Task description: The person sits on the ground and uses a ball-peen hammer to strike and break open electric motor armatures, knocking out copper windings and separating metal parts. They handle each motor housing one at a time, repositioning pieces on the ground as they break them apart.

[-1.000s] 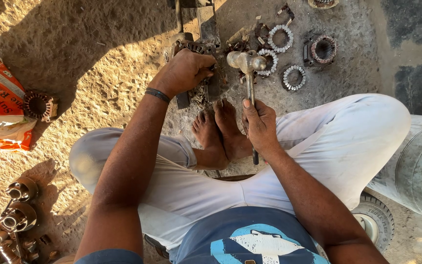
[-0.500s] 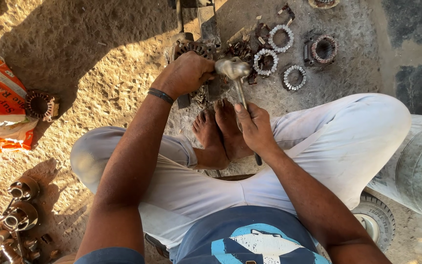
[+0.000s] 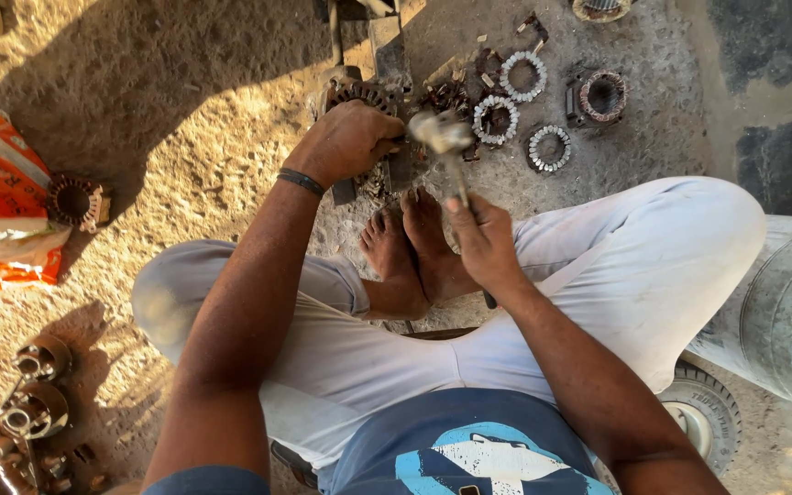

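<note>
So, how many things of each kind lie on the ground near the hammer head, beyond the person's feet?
Pale toothed metal rings: 3
Dark round wound metal cores: 1
Rusty finned round metal part under the left hand: 1
Total: 5

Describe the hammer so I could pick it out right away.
Start at the person's bare feet in the middle of the ground. Just right of them, the right hand grips a thin handle. Follow it up to the blurred metal hammer head, unlike the toothed rings beyond.
</note>
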`<state>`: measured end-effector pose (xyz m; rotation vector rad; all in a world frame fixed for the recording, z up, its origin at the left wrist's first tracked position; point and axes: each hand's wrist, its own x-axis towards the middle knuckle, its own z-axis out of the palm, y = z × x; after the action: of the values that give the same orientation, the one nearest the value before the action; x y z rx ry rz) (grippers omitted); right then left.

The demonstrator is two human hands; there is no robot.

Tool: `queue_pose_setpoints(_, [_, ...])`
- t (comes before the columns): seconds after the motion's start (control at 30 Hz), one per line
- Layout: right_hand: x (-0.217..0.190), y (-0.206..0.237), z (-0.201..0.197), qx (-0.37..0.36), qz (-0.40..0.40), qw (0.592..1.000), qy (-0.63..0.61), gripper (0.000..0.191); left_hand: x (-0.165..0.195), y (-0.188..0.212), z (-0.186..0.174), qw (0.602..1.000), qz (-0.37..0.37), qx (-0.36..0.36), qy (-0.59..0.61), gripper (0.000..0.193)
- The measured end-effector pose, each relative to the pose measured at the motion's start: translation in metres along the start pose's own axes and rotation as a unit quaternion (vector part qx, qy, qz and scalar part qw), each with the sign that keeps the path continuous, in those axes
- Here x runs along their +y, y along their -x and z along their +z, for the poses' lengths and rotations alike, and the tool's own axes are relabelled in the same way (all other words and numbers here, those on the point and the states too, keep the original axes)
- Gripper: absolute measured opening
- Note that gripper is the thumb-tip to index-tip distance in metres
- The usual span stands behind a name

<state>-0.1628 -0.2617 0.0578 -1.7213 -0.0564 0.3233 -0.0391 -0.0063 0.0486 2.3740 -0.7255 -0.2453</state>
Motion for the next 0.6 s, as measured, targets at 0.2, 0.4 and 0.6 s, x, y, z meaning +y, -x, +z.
queue_pose_setpoints(0.2, [-0.004,-0.007,-0.006,0.046,0.008,0.996,-0.076,0.044,0.002,0.003,0.009,0.999,0.012,-0.038,-0.010,0.025])
queue_pose_setpoints(0.4, [-0.012,-0.009,-0.006,0.059,0.065,0.987,-0.135,0.044,0.014,0.003,0.001,0.998,-0.023,-0.049,0.019,0.021])
queue_pose_setpoints(0.6, [-0.017,-0.013,-0.004,0.067,0.088,0.980,-0.163,0.044,0.019,-0.002,-0.005,0.988,0.008,-0.021,0.152,0.010])
